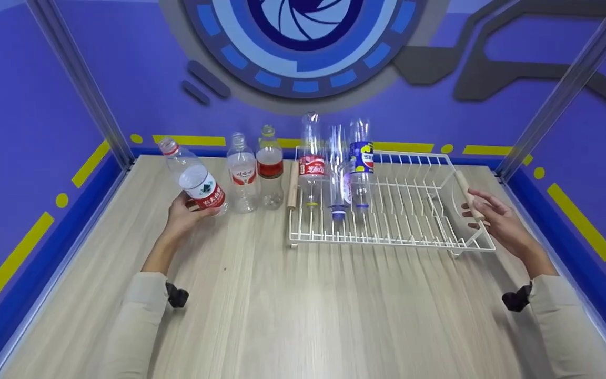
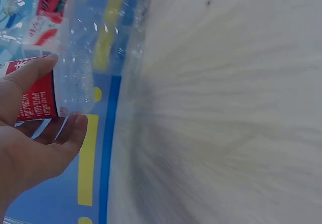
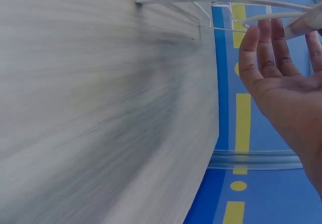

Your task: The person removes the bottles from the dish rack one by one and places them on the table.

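Observation:
My left hand (image 1: 183, 218) grips a clear plastic bottle with a red and white label (image 1: 203, 189), fingers round its lower part. The bottle leans, its neck toward the back left. Just right of it two clear bottles stand upright on the table, one with a white and red label (image 1: 243, 173), one with a dark red label (image 1: 270, 167). At the right, my right hand (image 1: 503, 226) loosely holds the wooden handle (image 1: 467, 192) of a white wire dish rack (image 1: 403, 243), fingertips showing on the handle's inner side.
In the rack's left part sit three upside-down bottles: one red-labelled (image 1: 312, 165), one with a purple cap (image 1: 338, 212), one blue-labelled (image 1: 362, 157). Blue panels with metal corner posts (image 1: 566, 89) enclose the wooden table (image 1: 261, 316) at the back and sides.

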The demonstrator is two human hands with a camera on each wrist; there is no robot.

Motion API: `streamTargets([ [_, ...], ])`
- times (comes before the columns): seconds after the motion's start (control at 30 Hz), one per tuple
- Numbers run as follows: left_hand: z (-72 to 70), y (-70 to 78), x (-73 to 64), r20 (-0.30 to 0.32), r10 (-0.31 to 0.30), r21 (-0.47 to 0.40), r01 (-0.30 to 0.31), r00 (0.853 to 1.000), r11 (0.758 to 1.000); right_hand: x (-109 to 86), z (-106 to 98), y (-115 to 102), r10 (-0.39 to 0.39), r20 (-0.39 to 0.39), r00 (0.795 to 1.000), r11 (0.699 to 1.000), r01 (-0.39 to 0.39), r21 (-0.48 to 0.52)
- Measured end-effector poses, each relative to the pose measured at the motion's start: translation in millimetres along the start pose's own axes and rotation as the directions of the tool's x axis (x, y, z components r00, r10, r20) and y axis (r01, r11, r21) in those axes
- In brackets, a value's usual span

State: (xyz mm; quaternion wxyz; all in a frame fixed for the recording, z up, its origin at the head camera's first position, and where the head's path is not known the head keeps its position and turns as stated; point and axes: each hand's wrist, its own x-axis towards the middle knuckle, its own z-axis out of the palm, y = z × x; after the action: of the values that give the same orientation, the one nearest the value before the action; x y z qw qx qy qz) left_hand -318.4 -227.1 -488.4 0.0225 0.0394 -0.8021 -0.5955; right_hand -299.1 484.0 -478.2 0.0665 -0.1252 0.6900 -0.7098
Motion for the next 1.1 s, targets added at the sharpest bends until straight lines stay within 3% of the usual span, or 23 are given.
streamTargets([
  [0.27,-5.5,-18.2,14.7,0.067,-0.029,0.116,0.021,0.997,0.993,0.4,1.8,6.2,-0.001,-0.004,1.000,1.000,0.001,0.002],
  [0.47,-6.1,-18.4,15.6,0.136,-0.051,0.114,0.035,0.989,0.993,0.8,1.9,7.2,-0.002,0.002,1.000,1.000,0.002,0.010],
  [0.6,-2.1,-17.0,18.9,0.134,-0.041,0.108,0.026,0.990,0.994,1.9,0.8,6.8,-0.013,-0.002,1.000,1.000,0.013,0.015],
  [0.87,9.8,-18.1,28.4,0.051,-0.032,0.137,0.024,0.998,0.990,1.3,1.3,6.8,-0.007,-0.011,1.000,1.000,0.008,0.015],
  [1.1,17.0,-18.5,33.6,0.036,-0.008,0.123,0.003,0.999,0.992,1.5,3.3,6.9,-0.004,-0.021,1.000,1.000,0.004,0.018],
])
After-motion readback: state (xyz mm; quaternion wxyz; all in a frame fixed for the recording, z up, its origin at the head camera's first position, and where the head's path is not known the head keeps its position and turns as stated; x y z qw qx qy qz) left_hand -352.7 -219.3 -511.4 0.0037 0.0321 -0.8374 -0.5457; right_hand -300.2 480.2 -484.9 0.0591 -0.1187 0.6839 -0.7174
